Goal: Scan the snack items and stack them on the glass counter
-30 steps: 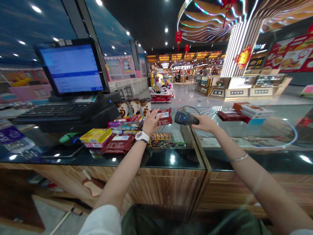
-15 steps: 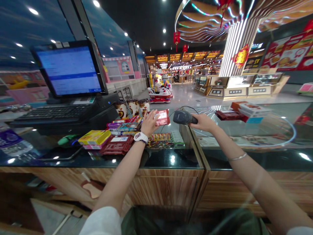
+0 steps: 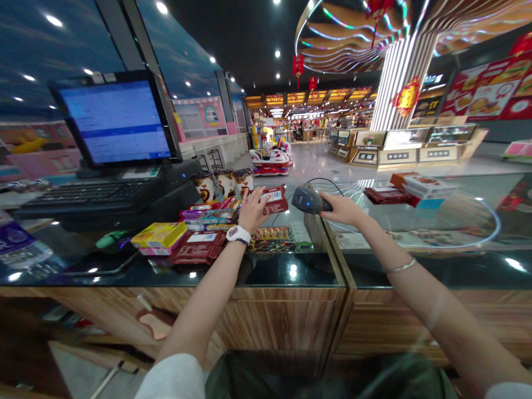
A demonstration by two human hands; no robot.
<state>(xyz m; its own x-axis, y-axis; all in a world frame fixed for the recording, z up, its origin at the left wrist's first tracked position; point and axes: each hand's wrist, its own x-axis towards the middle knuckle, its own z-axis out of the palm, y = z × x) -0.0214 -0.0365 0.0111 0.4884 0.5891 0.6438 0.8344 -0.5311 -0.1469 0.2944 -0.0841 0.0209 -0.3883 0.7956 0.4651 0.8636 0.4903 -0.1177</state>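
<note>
My left hand (image 3: pixel 252 210) is closed on the left end of a dark red snack packet (image 3: pixel 276 200), whose white barcode label faces up. My right hand (image 3: pixel 341 209) grips the handle of a black barcode scanner (image 3: pixel 305 200). The scanner's head points left at the packet, a small gap apart, and a blue light shows on it. Close to my left wrist lie more dark red packets (image 3: pixel 199 247), a yellow box (image 3: pixel 159 235) and a pile of colourful snack packs (image 3: pixel 211 213). Three patterned cups (image 3: pixel 225 183) stand behind the pile.
A monitor (image 3: pixel 116 122) and keyboard (image 3: pixel 91 194) stand on the left of the glass counter (image 3: pixel 286 271). At far left is a bottle with a purple label (image 3: pixel 20 244). Red packets (image 3: pixel 386 195) and boxes (image 3: pixel 428 187) lie at the right. The scanner's cable (image 3: pixel 328 182) loops behind it.
The bright light on the packet's label has gone, and a blue light now shows on the scanner. Both hands keep their grips, with hardly any movement.
</note>
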